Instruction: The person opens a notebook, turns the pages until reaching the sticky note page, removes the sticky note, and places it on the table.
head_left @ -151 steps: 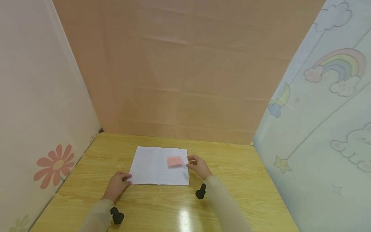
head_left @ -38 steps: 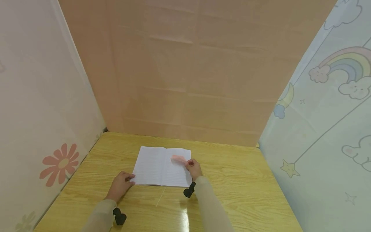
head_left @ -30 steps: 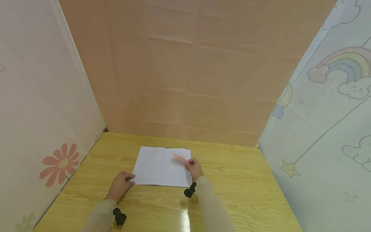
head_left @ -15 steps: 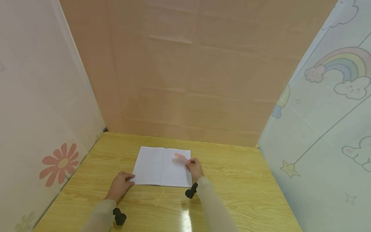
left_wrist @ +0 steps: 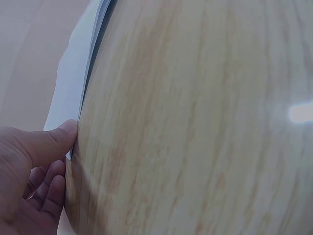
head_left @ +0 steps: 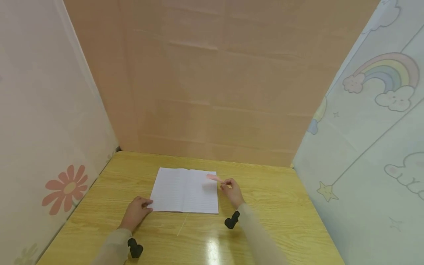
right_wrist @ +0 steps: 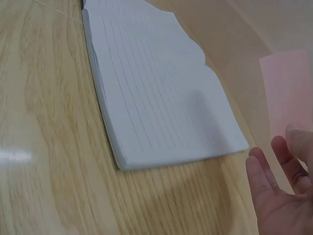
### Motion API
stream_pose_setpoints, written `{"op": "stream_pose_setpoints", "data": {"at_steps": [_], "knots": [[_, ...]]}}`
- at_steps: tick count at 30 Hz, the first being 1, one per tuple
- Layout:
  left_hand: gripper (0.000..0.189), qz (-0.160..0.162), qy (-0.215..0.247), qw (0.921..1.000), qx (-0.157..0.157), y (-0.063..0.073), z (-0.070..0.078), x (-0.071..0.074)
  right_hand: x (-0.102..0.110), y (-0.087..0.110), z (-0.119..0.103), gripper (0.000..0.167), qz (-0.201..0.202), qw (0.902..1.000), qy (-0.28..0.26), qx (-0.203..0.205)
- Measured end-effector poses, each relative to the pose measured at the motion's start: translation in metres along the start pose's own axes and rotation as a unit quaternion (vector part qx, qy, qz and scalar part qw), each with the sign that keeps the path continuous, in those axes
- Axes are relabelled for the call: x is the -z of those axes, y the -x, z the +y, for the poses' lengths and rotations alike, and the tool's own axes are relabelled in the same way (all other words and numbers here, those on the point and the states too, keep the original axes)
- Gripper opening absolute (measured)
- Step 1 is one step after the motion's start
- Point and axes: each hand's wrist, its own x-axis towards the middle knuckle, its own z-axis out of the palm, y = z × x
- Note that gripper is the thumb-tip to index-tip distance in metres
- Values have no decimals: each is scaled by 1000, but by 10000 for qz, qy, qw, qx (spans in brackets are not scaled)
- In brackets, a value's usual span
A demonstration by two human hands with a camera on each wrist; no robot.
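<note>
A lined notebook (head_left: 198,195) lies open flat on the wooden table, both visible pages white. At its lower left corner my left hand (head_left: 135,211) holds the edge; in the left wrist view the thumb (left_wrist: 54,142) lies on the corner and the other fingers curl beside it. My right hand (head_left: 233,192), just past the notebook's right edge, pinches a pink sticky note (right_wrist: 288,93) between thumb and index finger. The note (head_left: 214,178) is raised off the page, seen nearly edge-on from the head, and casts a shadow on the paper.
The table (head_left: 281,221) has a light wood grain and a bright reflection near its front. A thin pale strip or line (head_left: 182,225) shows on it below the notebook. A brown-orange sheet (head_left: 205,92) hangs behind, with patterned white walls left and right (head_left: 374,147).
Five seconds ago the pink note lay on the right page; my right hand has since pinched it and lifted it. Over the last half second it moves right, past the notebook's edge. My left hand stays put.
</note>
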Motion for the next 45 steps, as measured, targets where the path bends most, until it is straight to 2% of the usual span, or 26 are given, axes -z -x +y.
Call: {"op": "stream_pose_setpoints", "data": {"at_steps": [10,16,18,21,25,33,40,45], "knots": [[27,17,-53,10000,21,-1,-6,-1,50,6,3,13,341,9976,603,-66],[28,16,-46,10000,30,-1,-7,-1,66,12,16,11,394,9960,740,301],[28,7,-26,10000,12,0,-6,-1,69,12,21,11,468,9956,781,208],[28,-20,0,10000,-3,0,-5,0,72,8,30,11,600,9934,961,-189],[28,-43,28,10000,-19,0,-3,-1,75,5,39,12,722,9873,1315,-514],[28,-75,5,10000,-9,0,-3,-1,76,10,40,14,930,9824,1524,-550],[28,-38,-14,10000,-39,-1,-4,-2,78,6,45,12,891,9824,1555,-525],[27,-14,-44,10000,-86,-2,-4,-2,79,4,46,10,830,9825,1529,-667]]}}
